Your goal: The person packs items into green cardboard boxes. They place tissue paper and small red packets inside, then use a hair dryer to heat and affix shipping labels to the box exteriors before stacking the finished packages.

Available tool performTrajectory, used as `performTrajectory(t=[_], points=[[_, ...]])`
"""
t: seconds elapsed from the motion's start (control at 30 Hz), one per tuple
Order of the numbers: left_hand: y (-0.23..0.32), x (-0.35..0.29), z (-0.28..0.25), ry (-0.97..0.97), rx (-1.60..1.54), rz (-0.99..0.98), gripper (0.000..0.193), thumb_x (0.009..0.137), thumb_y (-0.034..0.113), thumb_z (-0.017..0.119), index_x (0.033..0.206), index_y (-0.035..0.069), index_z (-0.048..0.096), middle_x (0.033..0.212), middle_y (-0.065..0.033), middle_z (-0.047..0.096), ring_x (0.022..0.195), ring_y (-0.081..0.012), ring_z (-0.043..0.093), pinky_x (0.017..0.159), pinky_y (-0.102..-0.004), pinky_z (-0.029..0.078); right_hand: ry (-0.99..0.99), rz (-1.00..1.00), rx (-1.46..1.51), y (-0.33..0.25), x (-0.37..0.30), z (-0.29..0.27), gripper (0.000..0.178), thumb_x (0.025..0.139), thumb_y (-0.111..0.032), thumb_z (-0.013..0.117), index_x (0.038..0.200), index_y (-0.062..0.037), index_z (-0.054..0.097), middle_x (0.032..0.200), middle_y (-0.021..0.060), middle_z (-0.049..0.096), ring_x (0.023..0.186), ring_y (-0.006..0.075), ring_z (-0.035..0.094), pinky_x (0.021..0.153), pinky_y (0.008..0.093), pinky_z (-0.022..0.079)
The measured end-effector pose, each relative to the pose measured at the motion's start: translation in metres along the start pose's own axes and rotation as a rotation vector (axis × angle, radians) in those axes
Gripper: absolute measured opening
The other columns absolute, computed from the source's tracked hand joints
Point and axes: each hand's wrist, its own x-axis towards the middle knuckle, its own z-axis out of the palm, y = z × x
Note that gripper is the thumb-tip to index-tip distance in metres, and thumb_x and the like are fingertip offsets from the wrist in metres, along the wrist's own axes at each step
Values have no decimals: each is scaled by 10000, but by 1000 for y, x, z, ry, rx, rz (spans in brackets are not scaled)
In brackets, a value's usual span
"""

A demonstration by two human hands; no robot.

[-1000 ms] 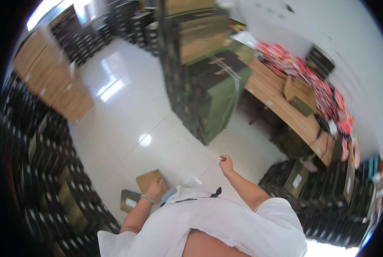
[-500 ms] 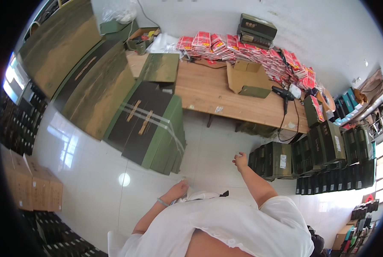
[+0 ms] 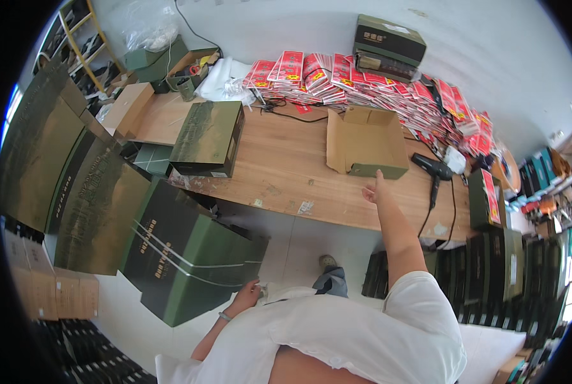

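Observation:
My right hand (image 3: 374, 189) reaches over the front part of the wooden table (image 3: 279, 166). Its fingers are apart and hold nothing; one fingertip is right by the near wall of an open shallow cardboard box (image 3: 369, 144), tan inside and green outside. Whether it touches the box I cannot tell. Low by my waist, my left hand (image 3: 246, 297) has its fingers curled in; what they hold, if anything, is hidden. Beside it stands a strapped bundle of green and black boxes (image 3: 196, 256).
A closed green box (image 3: 208, 137) sits at the table's left. Red printed packets (image 3: 362, 83) are heaped along the wall, with two stacked boxes (image 3: 388, 48) behind. A black hair dryer (image 3: 433, 168) with its cord lies right. More dark boxes (image 3: 490, 262) are stacked on the floor.
I have come closer to the table. My right hand has moved forward from above the floor to the open box. My left hand is now beside the strapped bundle.

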Motion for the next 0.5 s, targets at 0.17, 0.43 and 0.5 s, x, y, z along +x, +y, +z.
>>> performTrajectory(t=[0.17,0.43,0.5], points=[[104,11,51,117,-95,-76,454,955,249,535,1333,4,477,1127,-226,630,1013,-332,638,885,-374,499,-49,108,91,-55,92,-7,706,915,-583,486,1402,-92,342,1304,254,470,1012,426,570,753,502,548],[173,29,97,281,-173,51,430,968,232,536,1330,5,485,1139,-186,634,1011,-267,631,895,-337,489,-305,-68,212,-2,76,-41,361,928,-101,509,1271,-16,433,1198,186,540,1011,319,600,740,460,591],[183,33,88,399,-317,65,493,952,258,589,1371,42,443,1219,-204,599,1037,-262,621,905,-345,485,-375,-66,193,21,24,-58,354,925,-87,501,1267,-23,437,1204,165,549,1028,295,599,777,421,578]])
